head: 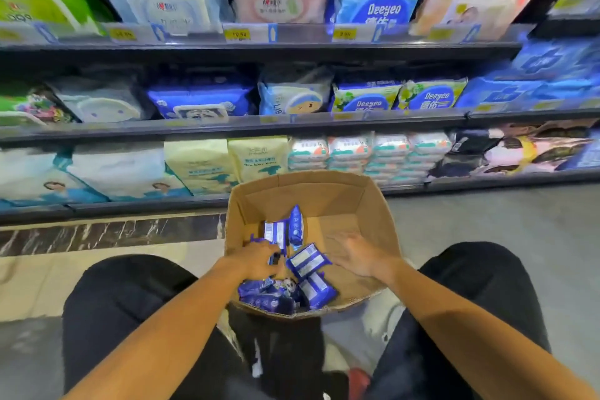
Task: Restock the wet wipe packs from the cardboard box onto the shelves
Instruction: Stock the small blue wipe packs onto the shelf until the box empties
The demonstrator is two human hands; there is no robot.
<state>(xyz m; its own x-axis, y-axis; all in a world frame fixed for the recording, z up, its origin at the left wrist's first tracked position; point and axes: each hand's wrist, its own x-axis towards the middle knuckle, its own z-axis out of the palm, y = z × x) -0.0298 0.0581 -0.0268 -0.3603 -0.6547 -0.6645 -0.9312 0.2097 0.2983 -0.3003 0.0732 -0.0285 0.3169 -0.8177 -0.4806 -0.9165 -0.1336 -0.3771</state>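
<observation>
1. Shelves (259, 127) fill the far side, rows mostly packed tight with stock, leaving little open room.
2. Cardboard box (324, 195) sits on the floor between the person's knees, flaps open, so both arms reach straight in.
3. Wet wipe packs (308, 261) lie loose at its near left; its right floor is bare.
4. Left hand (258, 258) curls round one pack; right hand (358, 255) hovers spread, holding nothing.
</observation>
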